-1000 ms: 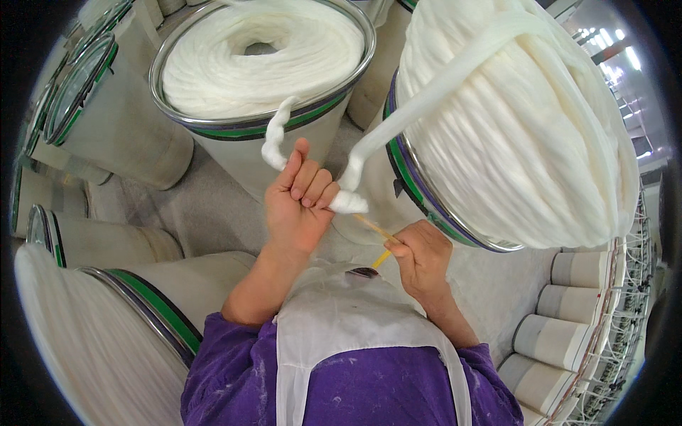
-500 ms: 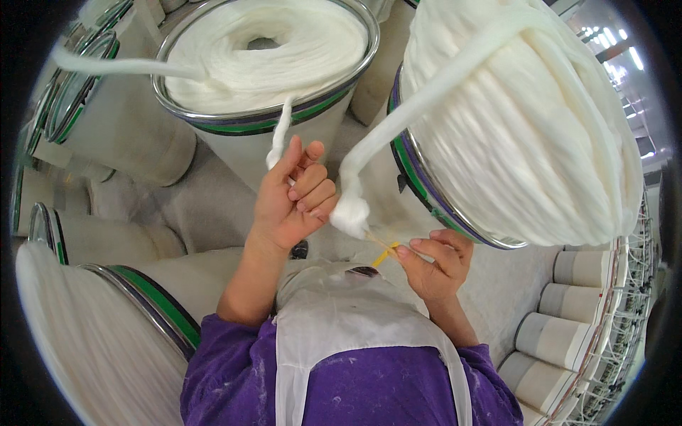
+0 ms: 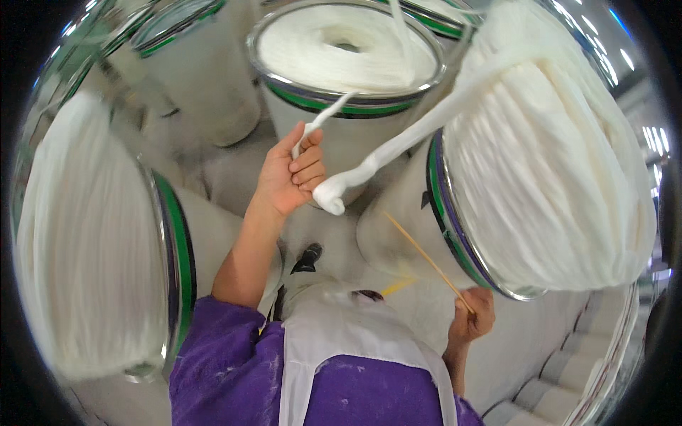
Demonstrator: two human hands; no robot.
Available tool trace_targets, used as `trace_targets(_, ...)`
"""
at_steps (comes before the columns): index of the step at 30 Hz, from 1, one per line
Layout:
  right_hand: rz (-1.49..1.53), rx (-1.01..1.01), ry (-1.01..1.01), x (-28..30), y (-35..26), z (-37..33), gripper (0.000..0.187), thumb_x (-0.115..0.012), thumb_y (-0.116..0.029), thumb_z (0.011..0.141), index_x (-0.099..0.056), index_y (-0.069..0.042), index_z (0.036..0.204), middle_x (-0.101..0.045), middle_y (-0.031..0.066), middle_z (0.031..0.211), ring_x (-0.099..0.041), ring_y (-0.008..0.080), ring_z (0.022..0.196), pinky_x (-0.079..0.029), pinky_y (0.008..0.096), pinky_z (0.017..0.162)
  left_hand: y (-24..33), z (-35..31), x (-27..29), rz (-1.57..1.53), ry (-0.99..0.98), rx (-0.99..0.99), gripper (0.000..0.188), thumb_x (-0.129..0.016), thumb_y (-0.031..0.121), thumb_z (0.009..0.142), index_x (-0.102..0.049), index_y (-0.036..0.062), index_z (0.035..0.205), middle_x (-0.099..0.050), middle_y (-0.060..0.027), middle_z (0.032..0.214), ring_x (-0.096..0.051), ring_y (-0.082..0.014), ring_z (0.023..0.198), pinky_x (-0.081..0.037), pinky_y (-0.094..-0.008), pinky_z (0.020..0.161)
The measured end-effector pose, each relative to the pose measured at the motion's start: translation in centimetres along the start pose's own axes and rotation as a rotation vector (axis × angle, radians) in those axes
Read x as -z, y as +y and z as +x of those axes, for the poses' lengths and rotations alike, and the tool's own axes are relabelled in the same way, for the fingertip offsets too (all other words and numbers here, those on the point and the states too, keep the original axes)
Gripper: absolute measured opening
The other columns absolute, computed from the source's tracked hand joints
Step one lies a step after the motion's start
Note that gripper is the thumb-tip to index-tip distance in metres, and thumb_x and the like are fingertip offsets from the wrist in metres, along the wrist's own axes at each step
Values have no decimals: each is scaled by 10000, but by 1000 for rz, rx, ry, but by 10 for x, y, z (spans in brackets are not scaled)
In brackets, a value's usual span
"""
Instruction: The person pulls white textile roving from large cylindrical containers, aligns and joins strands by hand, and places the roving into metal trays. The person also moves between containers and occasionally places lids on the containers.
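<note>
My left hand (image 3: pixel 293 170) is raised in front of the far can, its fingers curled round a thin white fibre sliver (image 3: pixel 328 115) that slants up toward that can's rim. Beside its lower edge is the curled end of a thicker sliver (image 3: pixel 376 157), which droops from the heap on the right-hand can; whether the fingers hold this end too is hidden. Lower right, my right hand (image 3: pixel 473 316) grips a thin wooden stick (image 3: pixel 426 255) by one end. The stick points up and left, its tip apart from the sliver.
Ahead stands a tall can (image 3: pixel 341 106) of coiled white sliver. A tilted can (image 3: pixel 442 206) with a bulging fibre heap (image 3: pixel 547 170) is close on the right, another overfull can (image 3: pixel 183 248) on the left. White cylinders (image 3: pixel 561 376) line the lower right.
My right hand has drawn the stick down and right, out of the sliver's wound end. That end now hangs loosely curled by my left hand. The whole view has shifted.
</note>
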State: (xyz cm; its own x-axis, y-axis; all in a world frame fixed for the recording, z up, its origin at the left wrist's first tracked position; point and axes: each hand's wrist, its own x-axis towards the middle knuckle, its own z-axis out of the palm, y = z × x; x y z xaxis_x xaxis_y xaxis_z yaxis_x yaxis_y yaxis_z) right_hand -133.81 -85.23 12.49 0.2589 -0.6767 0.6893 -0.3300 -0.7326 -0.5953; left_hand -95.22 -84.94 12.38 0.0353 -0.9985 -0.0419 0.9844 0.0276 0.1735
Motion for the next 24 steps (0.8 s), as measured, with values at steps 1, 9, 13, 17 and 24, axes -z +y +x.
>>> trace_targets(1, 27, 3, -33, 17, 8, -9, 153, -713, -14, 717, -626, -44, 839, -612, 95, 732, -554, 226, 626, -450, 315, 572, 1, -11, 9, 128, 0, -23, 359, -460, 357, 985, -620, 40, 1036, -433, 32, 560, -326, -66, 421, -272, -224, 379)
trace_targets(9, 439, -131, -310, 24, 34, -48, 91, -663, -53, 796, -613, -20, 864, -583, 103, 768, -523, 209, 672, -424, 305, 607, -122, -174, 128, 861, 781, 52, 691, -685, 472, 783, -486, 53, 1294, -580, -66, 1134, -585, -218, 962, -440, -362, 828)
trace_targets(13, 689, -76, -580, -28, -5, -51, 91, -647, -77, 839, -604, -6, 876, -570, 100, 811, -537, 190, 763, -440, 291, 664, -147, -285, 131, 821, 866, 15, 607, -661, 343, 854, -451, 21, 1323, -605, -36, 1046, -604, -161, 894, -479, -291, 771)
trace_targets(17, 800, 219, -877, -74, -76, -49, 100, -655, -94, 840, -613, -8, 869, -623, 113, 809, -577, 189, 762, -456, 288, 672, -153, -375, 115, 853, 1024, -177, 554, -626, 345, 885, -474, 23, 1310, -617, -62, 1106, -617, -160, 907, -484, -296, 793)
trace_targets(24, 955, 372, -1254, -146, -239, -151, 106, -714, -93, 787, -647, -22, 830, -687, 101, 748, -642, 196, 643, -486, 307, 606, -193, -565, 127, 831, 1160, -546, 499, -591, 319, 922, -481, 20, 1306, -595, -116, 1136, -608, -177, 953, -475, -323, 858)
